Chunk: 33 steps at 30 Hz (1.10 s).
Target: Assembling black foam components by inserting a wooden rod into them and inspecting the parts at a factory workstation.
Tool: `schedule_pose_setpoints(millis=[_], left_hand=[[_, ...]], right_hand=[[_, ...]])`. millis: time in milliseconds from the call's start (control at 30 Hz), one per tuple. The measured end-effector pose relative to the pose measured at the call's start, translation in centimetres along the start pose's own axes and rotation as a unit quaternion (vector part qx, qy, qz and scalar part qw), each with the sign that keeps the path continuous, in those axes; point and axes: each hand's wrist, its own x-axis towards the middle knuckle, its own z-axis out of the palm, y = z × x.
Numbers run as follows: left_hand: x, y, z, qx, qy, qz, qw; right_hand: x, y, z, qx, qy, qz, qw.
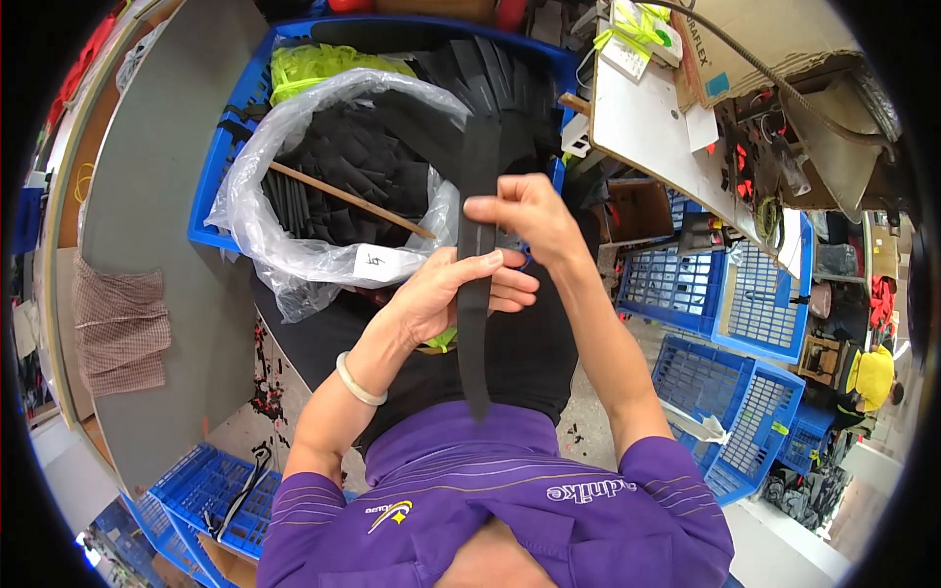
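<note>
A long black fabric strip [474, 338] hangs down in front of my purple shirt, its upper part reaching over the blue crate [208, 186]. My left hand [446, 284] grips it with the thumb on top and the fingers behind. Just above, my right hand [529, 218] pinches the same strip between thumb and curled fingers. Beyond my hands, a clear plastic bag [257, 167] stands open in the crate, filled with black cut pieces [343, 167]. A thin wooden stick [348, 199] lies across the bag. More black strips [490, 73] fan out at the crate's far right.
Yellow-green material [328, 67] sits in the crate's far left. A grey table [167, 412] with a checked cloth [123, 328] stands at left. To the right are a white-topped bench [637, 127] and stacked blue crates [720, 402]. A person in yellow [869, 377] is at far right.
</note>
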Motion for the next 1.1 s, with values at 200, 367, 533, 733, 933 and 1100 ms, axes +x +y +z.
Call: schedule_pose_setpoints(millis=[200,367,533,733,933,1100], left_hand=[[-0.5,-1.5,-1.6,0.062,0.039,0.001,0.997],[2.0,-2.0,-1.3,-0.002,0.111,0.048,0.993],[3.7,-1.6,-1.7,0.007,0.123,0.061,0.991],[5.2,-2.4,-3.6,0.034,0.112,0.061,0.991],[2.6,-3.8,-4.0,0.136,0.151,0.039,0.978],[-2.0,-4.0,-6.5,0.062,0.281,0.138,0.948]], right_hand=[[2.3,2.1,-0.5,0.088,0.036,0.003,0.995],[2.8,3.2,0.1,0.205,0.072,0.025,0.976],[2.9,4.2,0.1,0.193,0.084,0.026,0.977],[6.2,4.5,0.2,0.157,0.132,0.053,0.977],[18.4,6.2,-6.6,-0.006,0.24,-0.091,0.967],[20.5,5.4,-4.9,-0.42,0.383,-0.192,0.8]])
